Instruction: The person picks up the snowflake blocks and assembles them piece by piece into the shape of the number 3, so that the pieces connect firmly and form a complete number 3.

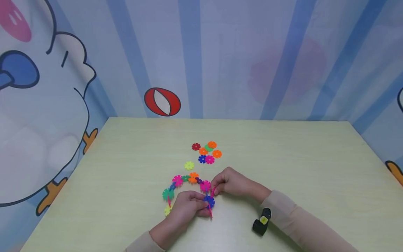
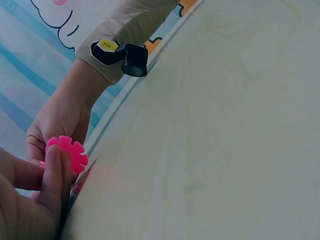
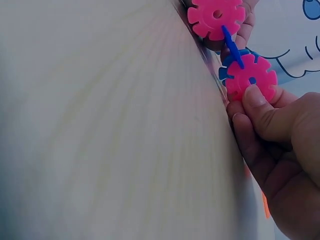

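A curved chain of slotted snowflake discs lies on the table, with a yellow disc (image 1: 168, 210) partly behind my left hand and a teal disc (image 1: 168, 194) above it. My left hand (image 1: 189, 208) pinches a blue disc (image 1: 209, 202) at the chain's right end, where one pink disc (image 3: 217, 15) stands crosswise on it. Just above, my right hand (image 1: 231, 182) pinches another pink disc (image 3: 250, 77) between thumb and fingers, close against the blue disc; whether they interlock is unclear. In the left wrist view, fingers (image 2: 52, 182) partly cover a pink disc (image 2: 75, 155).
Beyond the hands lie loose discs: a yellow one (image 1: 189, 165), a dark red one (image 1: 196, 146), an orange one (image 1: 217, 154) and several others, some overlapping. A black wrist camera (image 1: 262, 222) hangs at the right sleeve. Printed walls stand behind the table (image 1: 299, 157) and at its sides.
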### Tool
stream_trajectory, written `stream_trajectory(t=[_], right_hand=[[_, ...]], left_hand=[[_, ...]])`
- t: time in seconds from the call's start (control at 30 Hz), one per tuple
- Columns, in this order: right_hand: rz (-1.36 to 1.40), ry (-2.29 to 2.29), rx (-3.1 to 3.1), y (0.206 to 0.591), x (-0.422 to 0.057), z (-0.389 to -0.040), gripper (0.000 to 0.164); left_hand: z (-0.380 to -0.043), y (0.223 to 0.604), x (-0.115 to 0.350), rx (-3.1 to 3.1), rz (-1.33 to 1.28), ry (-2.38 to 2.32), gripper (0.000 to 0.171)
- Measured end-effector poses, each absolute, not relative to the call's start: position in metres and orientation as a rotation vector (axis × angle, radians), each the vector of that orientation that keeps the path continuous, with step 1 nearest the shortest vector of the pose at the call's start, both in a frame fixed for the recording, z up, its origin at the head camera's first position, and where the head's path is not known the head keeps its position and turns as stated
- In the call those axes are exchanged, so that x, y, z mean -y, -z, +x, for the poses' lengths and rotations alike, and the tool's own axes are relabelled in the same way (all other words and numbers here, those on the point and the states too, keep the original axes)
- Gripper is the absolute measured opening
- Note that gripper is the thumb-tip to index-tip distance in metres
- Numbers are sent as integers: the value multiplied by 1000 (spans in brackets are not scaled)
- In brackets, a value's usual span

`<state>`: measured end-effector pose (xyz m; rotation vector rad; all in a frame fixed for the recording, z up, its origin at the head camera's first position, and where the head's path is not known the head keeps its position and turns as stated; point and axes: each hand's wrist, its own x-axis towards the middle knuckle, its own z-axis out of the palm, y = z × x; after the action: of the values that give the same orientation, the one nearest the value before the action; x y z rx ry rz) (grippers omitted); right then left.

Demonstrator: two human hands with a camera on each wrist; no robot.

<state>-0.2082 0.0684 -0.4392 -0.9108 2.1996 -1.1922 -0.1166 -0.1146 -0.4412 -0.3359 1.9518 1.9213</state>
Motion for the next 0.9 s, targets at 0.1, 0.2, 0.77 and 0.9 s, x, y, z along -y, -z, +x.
stream_trajectory(t=[0.1,0.2,0.77,0.9], right_hand=[[-913,1200,-2189,441,-67,-208,13],[-917,1209,-2191,443,-66,-207,13],[-1005,1012,-2181,420,-65,-228,15],[-1034,961,-2212,408,-57,-245,19]], left_hand=[[-116,442,115,-1942,-345,-1940,20],[-116,443,114,-1935,-358,-1954,21],[-115,443,117,-1958,-373,-1925,22],[-114,444,119,-1951,-356,-1937,22]])
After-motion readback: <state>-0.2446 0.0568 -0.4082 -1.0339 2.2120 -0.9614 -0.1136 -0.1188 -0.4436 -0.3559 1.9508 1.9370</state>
